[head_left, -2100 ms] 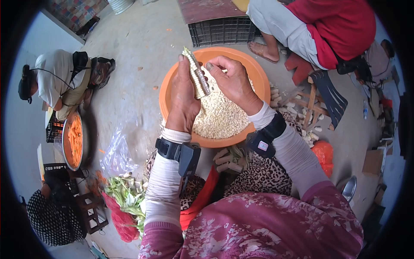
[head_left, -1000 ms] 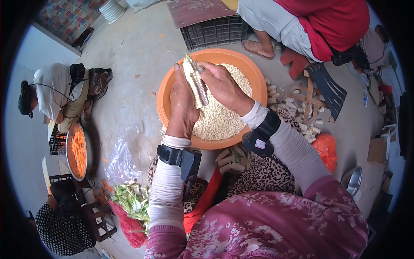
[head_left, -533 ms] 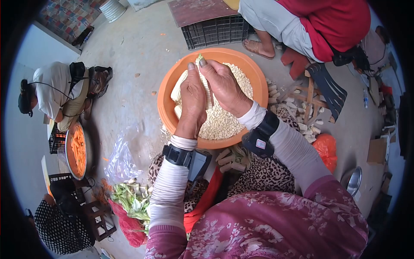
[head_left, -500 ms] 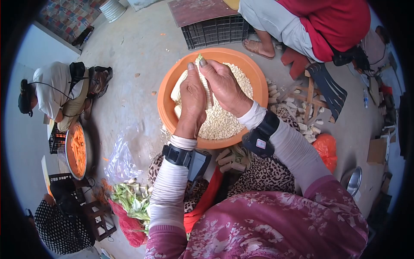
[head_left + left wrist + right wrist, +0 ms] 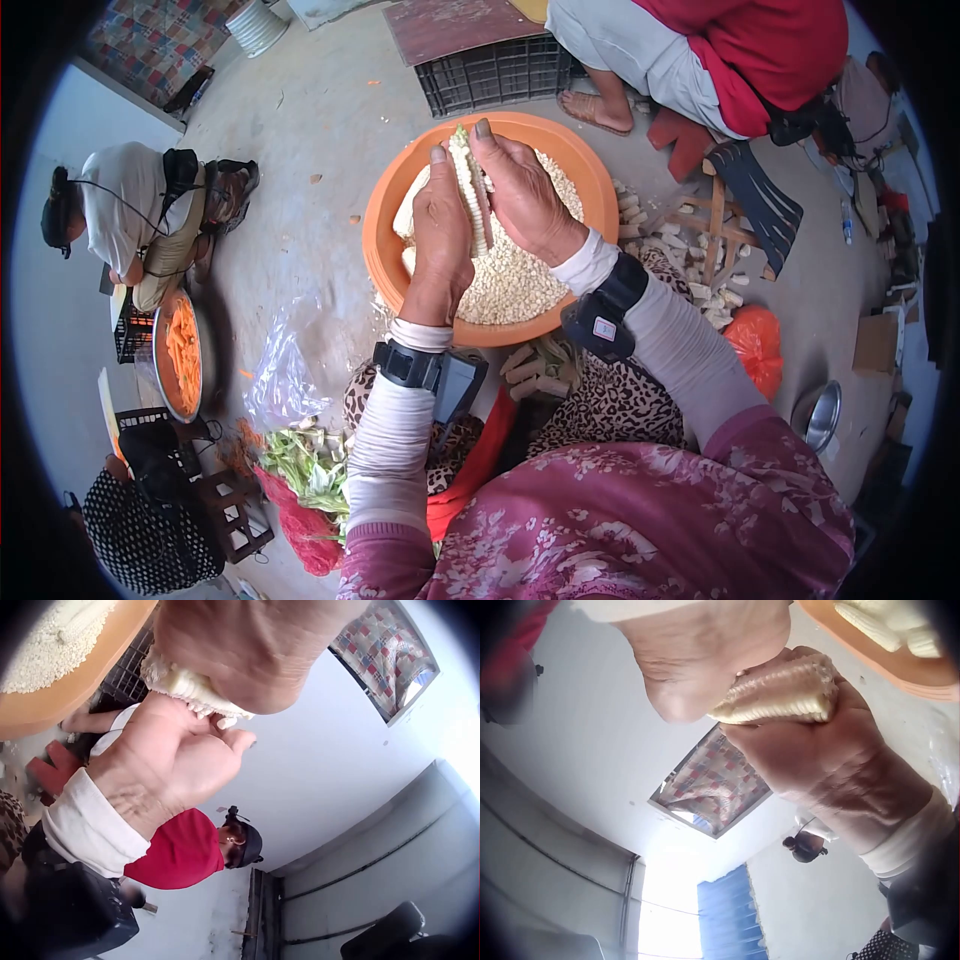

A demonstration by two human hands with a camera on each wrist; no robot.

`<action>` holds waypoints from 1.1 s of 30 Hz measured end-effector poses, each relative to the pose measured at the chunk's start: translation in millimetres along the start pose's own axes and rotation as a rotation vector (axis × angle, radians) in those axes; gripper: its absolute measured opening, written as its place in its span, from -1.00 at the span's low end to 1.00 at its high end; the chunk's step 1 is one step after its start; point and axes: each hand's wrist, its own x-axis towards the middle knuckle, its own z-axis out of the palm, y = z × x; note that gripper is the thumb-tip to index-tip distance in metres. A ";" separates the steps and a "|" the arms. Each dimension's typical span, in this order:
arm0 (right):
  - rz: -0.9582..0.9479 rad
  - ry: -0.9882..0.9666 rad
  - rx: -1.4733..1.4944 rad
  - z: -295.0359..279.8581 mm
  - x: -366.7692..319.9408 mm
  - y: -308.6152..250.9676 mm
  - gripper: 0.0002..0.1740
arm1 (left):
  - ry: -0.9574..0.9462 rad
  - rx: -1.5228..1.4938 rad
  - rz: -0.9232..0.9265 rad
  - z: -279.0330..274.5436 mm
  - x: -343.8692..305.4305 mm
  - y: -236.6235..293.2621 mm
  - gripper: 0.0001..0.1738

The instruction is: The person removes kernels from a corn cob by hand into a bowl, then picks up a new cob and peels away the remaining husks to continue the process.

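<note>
Over an orange basin [image 5: 380, 260] of loose corn kernels [image 5: 515, 285], my left hand [image 5: 441, 225] grips a corn cob [image 5: 466, 180] against its palm, the green-tinged tip pointing away from me. Part of the cob is stripped of kernels, beside rows that are still on it. My right hand [image 5: 530, 205] holds the cob from the other side, its thumb raised near the tip and most fingers hidden behind. In the left wrist view, loosened kernels [image 5: 225, 720] show between the two hands. The right wrist view shows the cob [image 5: 780, 701] lying across the left palm. More cobs [image 5: 405, 215] lie inside the basin's left side.
Stripped cobs [image 5: 690, 255] are heaped on the floor to the right, near a red plastic bag [image 5: 752, 350]. Husks [image 5: 310, 465] and a clear bag [image 5: 285, 370] lie on the left. Other people sit around, one by a pan of carrots [image 5: 182, 350].
My hands first work apart on the cob, then close together over it, mostly covering it. Now they part slightly and the cob shows again between the thumbs, turned more upright.
</note>
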 end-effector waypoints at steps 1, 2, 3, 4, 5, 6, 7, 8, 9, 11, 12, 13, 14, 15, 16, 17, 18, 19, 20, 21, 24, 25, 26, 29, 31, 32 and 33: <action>-0.012 -0.007 -0.048 0.4 0.2 -1.8 -0.59 | 0.000 0.000 0.001 1.1 -0.8 -0.2 -0.45; -0.012 -0.007 -0.047 1.4 0.5 -1.3 -0.59 | 0.019 0.034 0.023 2.1 -1.9 -0.6 -0.44; 0.003 0.016 -0.084 3.0 0.9 -0.4 -0.59 | 0.037 0.069 0.044 2.7 -3.0 -0.6 -0.43; 0.018 0.039 -0.120 4.3 1.1 0.4 -0.60 | 0.029 0.046 0.035 2.6 -4.4 -0.1 -0.44; 0.018 0.039 -0.120 5.2 0.9 0.7 -0.60 | 0.030 0.046 0.035 1.6 -3.1 -2.0 -0.44; 0.023 0.044 -0.078 6.3 0.6 1.0 -0.61 | 0.006 0.040 0.082 -0.1 -1.1 -4.7 -0.44; 0.027 0.049 -0.035 7.1 0.6 1.2 -0.63 | -0.017 0.033 0.130 -1.7 0.2 -6.1 -0.43; 0.027 0.048 -0.035 6.6 0.2 0.7 -0.63 | -0.016 0.033 0.130 -4.4 0.4 -6.0 -0.43; 0.038 0.029 -0.034 5.0 -0.3 -0.2 -0.62 | -0.034 0.037 0.069 -7.4 0.6 -4.6 -0.42; 0.048 0.011 -0.034 1.6 -0.1 0.8 -0.62 | -0.052 0.040 0.007 -7.4 -0.4 -1.7 -0.41; 0.072 -0.006 -0.007 0.0 0.6 2.3 -0.61 | -0.005 -0.006 -0.026 -4.2 -1.9 2.1 -0.40; 0.097 -0.023 0.019 -1.3 0.8 3.5 -0.60 | 0.041 -0.052 -0.059 -2.3 -2.7 4.0 -0.40; 0.097 -0.022 0.018 -2.4 0.1 4.8 -0.60 | 0.010 -0.042 -0.042 -4.6 -2.5 3.1 -0.40; 0.077 -0.014 0.051 -0.4 -0.5 2.3 -0.60 | 0.010 -0.041 -0.042 -3.5 -2.9 3.3 -0.40; 0.058 -0.006 0.083 1.9 -0.8 -0.2 -0.59 | 0.008 -0.049 -0.030 -2.0 -3.9 3.7 -0.40; 0.058 -0.006 0.083 4.1 -0.4 -3.5 -0.59 | 0.006 -0.057 -0.017 -1.2 -4.4 3.9 -0.40; 0.061 0.009 0.086 6.6 -0.1 -7.3 -0.61 | 0.006 -0.057 -0.017 -1.5 -4.3 3.6 -0.40; 0.064 0.024 0.089 7.7 0.1 -9.2 -0.62 | 0.010 -0.028 -0.011 -1.8 -3.9 3.0 -0.39; 0.064 0.023 0.089 6.2 0.8 -7.0 -0.62 | 0.013 0.002 -0.005 -2.1 -3.1 2.2 -0.38; 0.055 -0.009 -0.007 4.1 2.0 -4.4 -0.63 | 0.013 0.002 -0.005 -3.4 -0.8 -0.6 -0.38; 0.062 -0.039 -0.089 -1.4 4.4 -0.9 -0.65 | -0.007 0.042 0.030 -5.2 2.7 -6.1 -0.37; 0.078 -0.038 -0.076 -2.0 4.7 -1.0 -0.66 | -0.030 0.026 0.055 -2.7 -0.1 -3.4 -0.40; 0.078 -0.038 -0.076 -2.6 4.9 -1.6 -0.66 | -0.054 0.010 0.081 -1.1 -2.0 -1.3 -0.44; 0.056 -0.052 -0.052 -1.1 4.4 -9.2 -0.67 | -0.092 -0.048 0.017 -2.6 -3.4 1.4 -0.43; 0.127 -0.009 0.041 0.1 2.8 -13.4 -0.64 | -0.098 -0.064 0.019 -2.4 -4.7 3.5 -0.41; 0.126 -0.009 0.041 -0.5 2.6 -13.5 -0.64 | -0.104 -0.081 0.020 -2.7 -5.2 4.1 -0.39; 0.107 -0.029 0.017 -1.7 2.6 -13.4 -0.62 | -0.104 -0.081 0.021 -2.9 -5.0 4.2 -0.39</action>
